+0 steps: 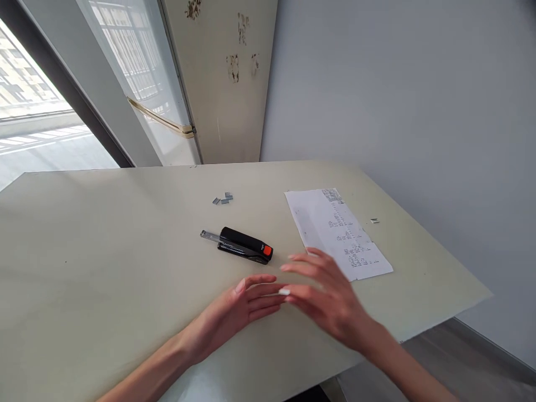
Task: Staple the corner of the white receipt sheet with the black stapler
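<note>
My left hand (247,304) rests low over the table's near side, fingers stretched to the right with nothing in them. Close by, its fingertips meet or nearly meet those of my right hand (326,298); I cannot tell whether they touch. The right hand's fingers are spread and slightly curved, and no object shows in them. Just beyond both hands lies a black stapler (245,245) with a red patch, its metal magazine (209,236) sticking out on the left. A printed sheet of paper (322,223) lies past my right hand, which covers its near left edge.
Several short strips of staples (225,201) lie behind the stapler. Another small strip (374,221) is right of the paper. The pale table (125,251) borders a grey wall (397,100) on the right. A refrigerator (226,111) with a gold handle (161,119) stands behind.
</note>
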The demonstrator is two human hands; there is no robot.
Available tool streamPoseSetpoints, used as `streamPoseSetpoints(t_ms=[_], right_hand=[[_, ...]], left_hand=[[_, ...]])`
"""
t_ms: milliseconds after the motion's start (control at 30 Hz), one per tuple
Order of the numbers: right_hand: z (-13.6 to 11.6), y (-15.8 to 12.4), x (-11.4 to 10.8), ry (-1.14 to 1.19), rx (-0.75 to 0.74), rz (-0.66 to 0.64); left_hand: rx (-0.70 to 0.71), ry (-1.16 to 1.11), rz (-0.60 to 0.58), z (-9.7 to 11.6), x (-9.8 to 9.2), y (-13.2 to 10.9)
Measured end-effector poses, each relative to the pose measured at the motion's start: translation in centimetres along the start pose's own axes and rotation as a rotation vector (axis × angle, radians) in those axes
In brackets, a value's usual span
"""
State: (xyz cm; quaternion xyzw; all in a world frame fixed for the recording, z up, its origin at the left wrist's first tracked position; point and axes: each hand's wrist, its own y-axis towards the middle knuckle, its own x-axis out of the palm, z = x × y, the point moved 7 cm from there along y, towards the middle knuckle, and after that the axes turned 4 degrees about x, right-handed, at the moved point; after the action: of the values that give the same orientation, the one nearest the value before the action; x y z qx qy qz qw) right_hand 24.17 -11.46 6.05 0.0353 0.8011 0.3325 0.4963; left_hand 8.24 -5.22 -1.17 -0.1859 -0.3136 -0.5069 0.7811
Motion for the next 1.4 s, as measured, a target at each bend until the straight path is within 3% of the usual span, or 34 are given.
streamPoseSetpoints(t_ms=[67,167,267,367,467,733,800,900,1000,1100,1233,1400], right_hand=[[4.0,-2.0,-2.6,-0.115,0.15,0.051],[12.6,-6.4,-6.3,-0.335,0.452,0.118],[20.0,-10.6,-8.5,-0.447,0.645,0.097],[24.3,-13.2,-9.7,-0.546,0.728,0.057],[25.7,-13.7,-10.2,-0.611,0.735,0.032],[25.2,-11.9,-10.4,-0.632,0.705,0.06],[24.4,-11.3,-10.3,-0.605,0.706,0.098],[21.4,-9.3,-9.4,-0.467,0.66,0.141],[16.6,-5.8,-7.0,-0.229,0.571,0.102],[11.3,-1.8,-3.4,0.014,0.492,-0.027],[7.1,1.8,2.2,0.217,0.57,-0.223],[5.2,4.1,6.8,0.22,0.568,-0.309]], left_hand=[[0.029,0.086,0.012,0.6,-0.6,-0.1],[0.077,0.21,0.049,1.9,-1.6,-0.2],[0.137,0.276,0.126,3.3,-2.6,-0.1],[0.16,0.308,0.172,3.9,-3.2,0.0],[0.151,0.327,0.179,4.0,-3.3,-0.1],[0.162,0.41,0.217,4.7,-3.3,-0.3],[0.239,0.407,0.324,5.6,-3.8,-0.6],[0.39,0.532,0.592,7.8,-5.2,-1.7],[0.519,0.928,0.906,10.5,-6.2,-3.5],[0.503,1.246,1.091,12.0,-6.9,-4.4],[0.32,1.279,1.1,11.2,-8.7,-4.4],[0.166,1.287,1.002,9.1,-8.7,-3.6]])
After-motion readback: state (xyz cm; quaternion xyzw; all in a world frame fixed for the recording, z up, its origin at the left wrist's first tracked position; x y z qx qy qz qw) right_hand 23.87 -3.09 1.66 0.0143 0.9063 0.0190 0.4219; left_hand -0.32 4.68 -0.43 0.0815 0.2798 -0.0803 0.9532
